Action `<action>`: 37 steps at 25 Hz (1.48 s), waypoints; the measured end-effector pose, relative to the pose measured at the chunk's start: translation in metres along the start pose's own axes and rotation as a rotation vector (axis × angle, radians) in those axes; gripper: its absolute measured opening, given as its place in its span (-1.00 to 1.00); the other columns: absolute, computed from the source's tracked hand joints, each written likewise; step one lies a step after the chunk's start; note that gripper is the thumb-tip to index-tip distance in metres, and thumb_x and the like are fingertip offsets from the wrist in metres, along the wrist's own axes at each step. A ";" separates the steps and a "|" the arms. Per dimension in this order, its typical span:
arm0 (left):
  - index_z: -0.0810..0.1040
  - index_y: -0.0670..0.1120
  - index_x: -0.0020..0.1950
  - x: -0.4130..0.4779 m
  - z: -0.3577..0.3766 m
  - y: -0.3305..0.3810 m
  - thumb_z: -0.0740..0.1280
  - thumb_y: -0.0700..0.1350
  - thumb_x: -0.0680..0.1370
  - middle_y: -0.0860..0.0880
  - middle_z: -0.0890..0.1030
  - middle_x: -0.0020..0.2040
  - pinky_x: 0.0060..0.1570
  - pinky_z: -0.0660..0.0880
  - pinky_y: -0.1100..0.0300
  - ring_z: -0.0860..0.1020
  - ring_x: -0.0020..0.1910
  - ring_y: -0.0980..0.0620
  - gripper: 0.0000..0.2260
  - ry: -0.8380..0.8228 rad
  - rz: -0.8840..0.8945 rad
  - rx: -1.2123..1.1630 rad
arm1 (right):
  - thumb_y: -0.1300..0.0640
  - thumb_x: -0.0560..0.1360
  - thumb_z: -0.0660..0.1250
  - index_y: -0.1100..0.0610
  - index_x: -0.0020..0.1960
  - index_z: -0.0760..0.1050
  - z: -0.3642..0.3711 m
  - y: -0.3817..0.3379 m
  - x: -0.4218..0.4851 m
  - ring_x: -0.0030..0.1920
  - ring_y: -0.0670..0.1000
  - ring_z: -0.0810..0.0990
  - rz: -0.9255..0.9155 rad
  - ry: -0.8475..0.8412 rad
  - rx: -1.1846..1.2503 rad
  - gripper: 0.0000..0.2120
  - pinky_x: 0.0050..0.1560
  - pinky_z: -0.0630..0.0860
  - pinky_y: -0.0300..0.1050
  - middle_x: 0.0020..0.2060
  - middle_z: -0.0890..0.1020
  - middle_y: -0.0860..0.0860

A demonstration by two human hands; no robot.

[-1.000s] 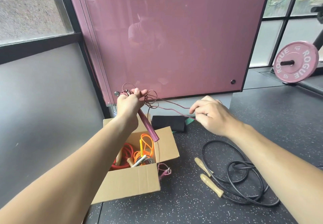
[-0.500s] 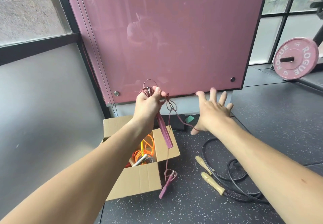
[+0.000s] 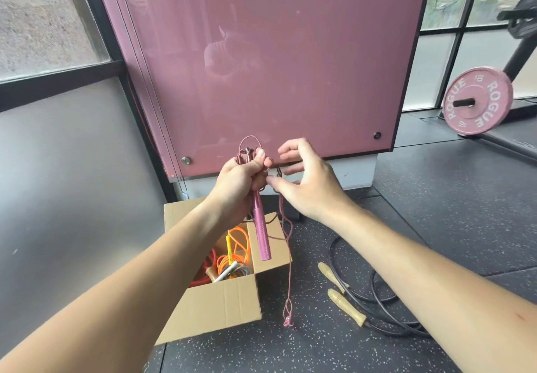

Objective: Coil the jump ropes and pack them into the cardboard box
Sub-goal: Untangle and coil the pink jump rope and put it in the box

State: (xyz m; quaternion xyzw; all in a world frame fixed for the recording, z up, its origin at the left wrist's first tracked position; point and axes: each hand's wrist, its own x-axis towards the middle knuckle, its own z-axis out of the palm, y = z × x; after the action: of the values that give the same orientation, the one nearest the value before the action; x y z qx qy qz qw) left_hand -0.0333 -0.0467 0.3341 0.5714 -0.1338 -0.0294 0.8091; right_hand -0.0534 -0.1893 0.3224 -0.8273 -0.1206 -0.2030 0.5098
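Observation:
My left hand [image 3: 239,182] grips a bundle of thin pink cable loops together with the pink jump rope's metal handle [image 3: 261,234], which hangs down over the open cardboard box [image 3: 220,305]. My right hand [image 3: 308,183] is right beside it, thumb and a finger pinching the pink cable [image 3: 286,244] just below the bundle. The cable's tail dangles to the floor by the box's right flap. Inside the box lie an orange rope [image 3: 236,243] and a red rope [image 3: 205,271]. A black rope with wooden handles [image 3: 345,305] lies loose on the floor to the right.
A pink glass panel [image 3: 276,67] stands directly behind the box, with a grey wall to the left. A pink weight plate [image 3: 476,100] on a bar sits at the far right. The floor is dark speckled rubber.
My right hand, spread open and away from the rope half a second ago, has come in to my left hand and taken the cable. The dangling tail has been drawn up higher.

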 end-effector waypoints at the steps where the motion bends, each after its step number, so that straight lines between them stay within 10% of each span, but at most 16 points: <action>1: 0.42 -0.15 -0.13 -0.001 0.000 0.000 0.15 -0.27 0.70 0.03 0.40 -0.45 -0.34 0.40 0.32 0.20 -0.51 0.12 -0.78 -0.034 -0.007 0.014 | 0.11 0.47 0.51 -0.04 0.09 0.55 -0.001 0.000 0.000 -0.06 -0.17 0.68 -0.035 -0.004 0.047 -0.76 -0.02 0.64 -0.16 -0.02 0.69 -0.12; 6: 0.49 -0.12 -0.14 0.004 0.002 0.003 0.20 -0.30 0.67 0.01 0.55 -0.28 -0.32 0.26 0.25 0.25 -0.49 0.14 -0.78 0.147 0.010 0.088 | 0.20 0.49 0.50 0.08 -0.11 0.67 -0.010 0.006 0.005 -0.09 -0.06 0.73 -0.170 -0.003 0.118 -0.96 0.07 0.64 0.04 -0.15 0.75 -0.03; 14: 0.46 -0.02 -0.12 0.016 -0.017 0.005 0.19 -0.29 0.67 0.04 0.54 -0.26 -0.32 0.30 0.27 0.30 -0.46 0.13 -0.76 0.413 0.062 0.097 | 0.15 0.35 0.50 0.28 -0.54 0.33 -0.022 0.002 0.005 -0.14 0.19 0.55 0.005 -0.088 0.425 -0.55 0.08 0.49 0.06 -0.27 0.47 0.10; 18: 0.49 -0.02 -0.12 0.026 -0.011 0.006 0.25 -0.23 0.66 0.05 0.52 -0.29 -0.29 0.35 0.22 0.32 -0.44 0.11 -0.81 0.578 0.045 0.007 | 0.55 0.41 0.25 0.17 -0.59 0.30 -0.036 0.002 0.013 -0.09 0.26 0.61 0.083 0.002 0.789 -0.51 0.08 0.56 0.09 -0.43 0.39 0.03; 23: 0.45 -0.03 -0.11 0.024 -0.036 0.013 0.25 -0.28 0.65 0.04 0.49 -0.28 -0.34 0.36 0.27 0.31 -0.54 0.17 -0.80 0.680 0.072 -0.118 | 0.64 0.27 0.20 0.05 -0.48 0.15 -0.062 0.033 0.003 -0.22 -0.10 0.59 -0.007 -0.362 0.036 -0.47 -0.16 0.40 -0.18 -0.21 0.55 -0.02; 27: 0.42 -0.01 -0.11 0.025 -0.037 0.016 0.21 -0.25 0.66 0.06 0.51 -0.33 -0.34 0.34 0.28 0.29 -0.55 0.16 -0.81 0.732 0.092 -0.127 | 0.57 0.23 0.23 0.10 -0.43 0.22 -0.083 0.050 0.008 -0.14 -0.37 0.55 -0.093 -0.297 -0.312 -0.60 -0.11 0.35 -0.44 0.00 0.69 -0.13; 30: 0.45 -0.01 -0.12 0.022 -0.029 0.011 0.22 -0.25 0.66 0.07 0.50 -0.34 -0.30 0.33 0.25 0.28 -0.48 0.14 -0.80 0.679 0.072 -0.102 | 0.49 0.22 0.18 0.01 -0.36 0.32 -0.084 0.069 0.005 0.20 -0.14 0.54 -0.113 -0.254 -0.474 -0.64 0.18 0.43 -0.12 0.07 0.67 -0.25; 34: 0.40 -0.01 -0.17 0.014 -0.001 0.008 0.19 -0.30 0.67 0.06 0.48 -0.34 -0.32 0.21 0.24 0.20 -0.46 0.13 -0.73 0.348 0.085 -0.066 | 0.27 0.43 0.27 -0.20 -0.04 0.43 -0.054 0.062 0.001 -0.08 -0.13 0.53 0.072 -0.380 -0.608 -0.65 -0.09 0.44 -0.10 0.01 0.65 -0.17; 37: 0.43 -0.04 -0.17 0.012 0.015 0.005 0.20 -0.24 0.70 0.01 0.46 -0.30 -0.39 0.26 0.30 0.18 -0.45 0.11 -0.75 0.156 0.075 0.055 | -0.01 0.51 0.20 -0.03 -0.04 0.42 -0.024 0.027 0.004 -0.15 0.04 0.54 -0.036 0.049 -0.430 -0.91 -0.22 0.42 -0.07 -0.22 0.61 -0.06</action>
State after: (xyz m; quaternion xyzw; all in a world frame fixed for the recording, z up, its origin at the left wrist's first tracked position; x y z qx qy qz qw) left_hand -0.0260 -0.0607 0.3457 0.5887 -0.0927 0.0492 0.8015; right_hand -0.0439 -0.2231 0.3121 -0.9096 -0.0770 -0.2531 0.3204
